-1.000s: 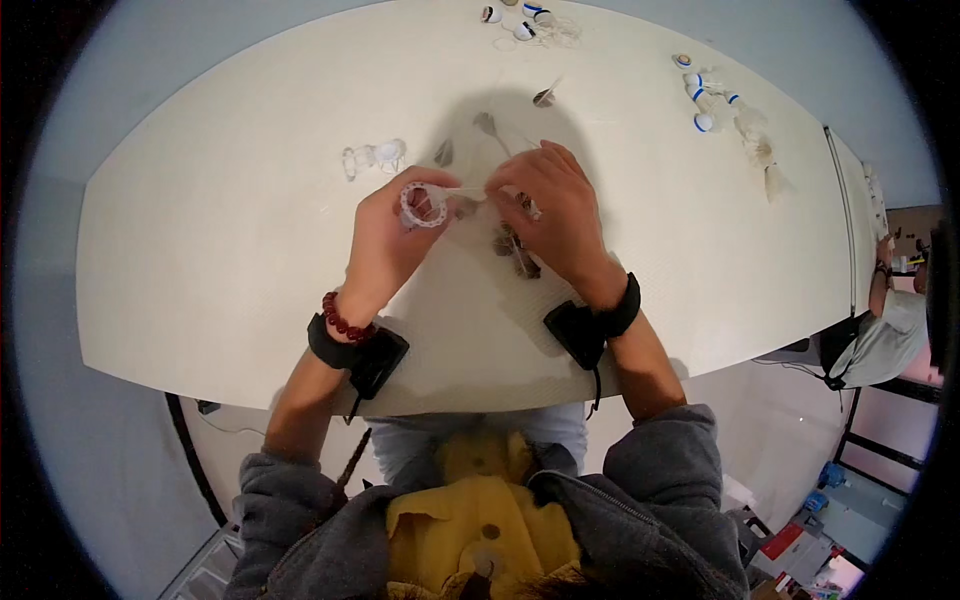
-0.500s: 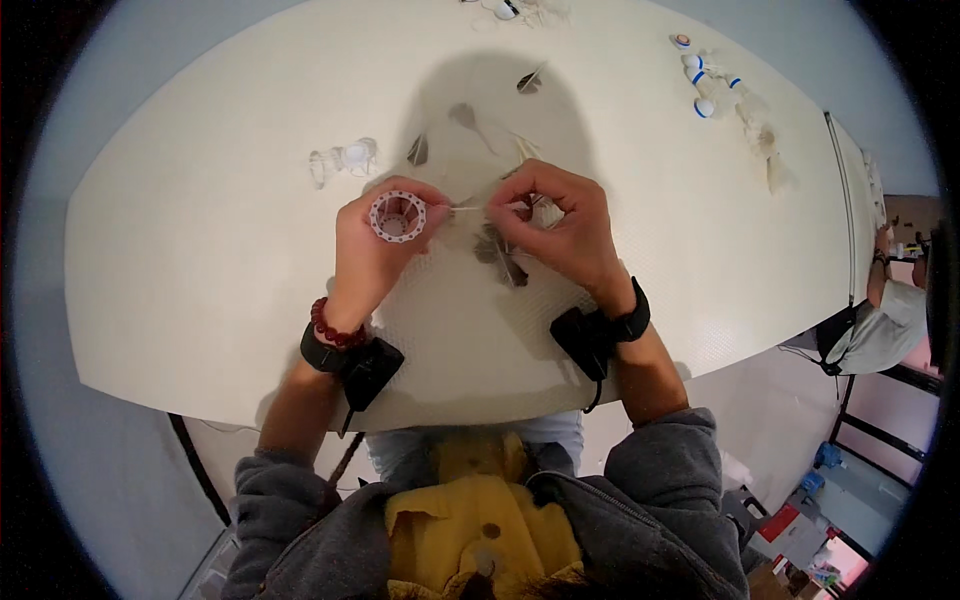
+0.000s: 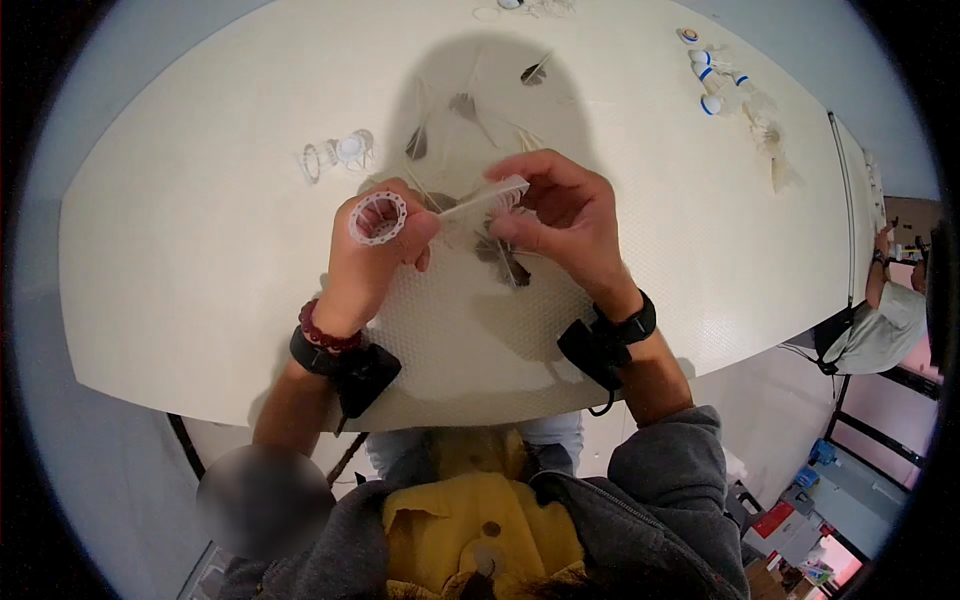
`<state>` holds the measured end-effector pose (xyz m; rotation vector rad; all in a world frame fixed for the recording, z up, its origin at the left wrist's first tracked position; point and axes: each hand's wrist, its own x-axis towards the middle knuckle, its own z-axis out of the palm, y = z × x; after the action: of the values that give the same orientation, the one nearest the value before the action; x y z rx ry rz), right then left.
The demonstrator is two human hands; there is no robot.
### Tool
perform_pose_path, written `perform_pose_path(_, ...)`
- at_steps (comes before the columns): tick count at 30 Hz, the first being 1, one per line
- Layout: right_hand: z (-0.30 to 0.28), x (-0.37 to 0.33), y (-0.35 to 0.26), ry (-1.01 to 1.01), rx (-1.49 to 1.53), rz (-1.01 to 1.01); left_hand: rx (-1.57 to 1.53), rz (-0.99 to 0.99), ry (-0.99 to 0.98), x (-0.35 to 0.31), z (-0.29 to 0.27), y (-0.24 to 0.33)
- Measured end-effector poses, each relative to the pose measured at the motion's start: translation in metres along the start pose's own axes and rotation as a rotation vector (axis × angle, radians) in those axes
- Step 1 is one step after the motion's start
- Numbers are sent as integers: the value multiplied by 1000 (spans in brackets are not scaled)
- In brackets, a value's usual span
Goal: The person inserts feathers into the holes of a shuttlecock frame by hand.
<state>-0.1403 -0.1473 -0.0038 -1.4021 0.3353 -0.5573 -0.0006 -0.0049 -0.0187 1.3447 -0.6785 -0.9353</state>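
Observation:
My left hand (image 3: 365,255) is closed around a white plastic shuttlecock skirt (image 3: 378,240), whose round, holed rim faces up. A pale feather (image 3: 465,205) runs from this hand's thumb and forefinger toward my right hand (image 3: 575,215). My right thumb and fingers are apart, one on each side of the feather's wider end; whether they touch it I cannot tell. Under the hands, several loose grey-and-white feathers (image 3: 512,268) lie on the table.
The pale table (image 3: 200,290) has a curved far edge. A clear-and-white shuttlecock part (image 3: 350,150) lies left of centre. Several blue-banded shuttlecock heads (image 3: 711,105) and frayed feathers (image 3: 775,160) are at the far right. Beyond the table's right end is another person's arm (image 3: 877,280).
My right fingers have come apart from their pinch at the thin strip between my hands. The feather now tilts up, its wide end showing. My left hand has shifted slightly left with the skirt.

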Motion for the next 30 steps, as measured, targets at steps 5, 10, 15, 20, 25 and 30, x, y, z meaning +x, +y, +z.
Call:
perform_pose_path(5, -5, 1, 1, -252, -34, -6, -338, -168, -185, -3, -1, 2)
perform_pose_path(10, -2, -3, 5, -117, 25, 53, -247, -181, -164, -3, 5, 5)
perform_pose_path(15, 0, -4, 8, 13, 52, 109, 100, 16, -60, -6, 9, 0)
perform_pose_path(20, 0, -5, 10, 18, -14, 119, 292, 248, -65, -7, 5, -7)
perform_pose_path(25, 1, -4, 11, 26, -57, 69, 315, 256, -38, -7, 6, -6)
perform_pose_path(30, -2, -3, 6, -8, -136, 76, 458, 365, -37, -7, 9, -4)
